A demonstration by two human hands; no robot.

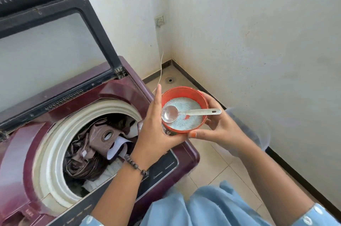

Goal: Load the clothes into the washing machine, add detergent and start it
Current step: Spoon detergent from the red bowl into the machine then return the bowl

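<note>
Detergent tub (185,94) cradled in both my hands, just right of the open washing machine (118,94).

My left hand (156,129) and right hand (217,129) curl round the orange tub; nobody grips the spoon (170,114) lying on the blue-white powder. Clothes (96,144) already fill the drum to my left. I judge scooping comes next: steady the tub with my left, lift the spoon by its handle, keep it level over the drum.

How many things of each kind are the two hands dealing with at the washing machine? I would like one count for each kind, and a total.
Hands: 2, left hand and right hand
Orange detergent tub: 1
Measuring spoon: 1
Washing machine, lid open: 1
Total: 5
</note>
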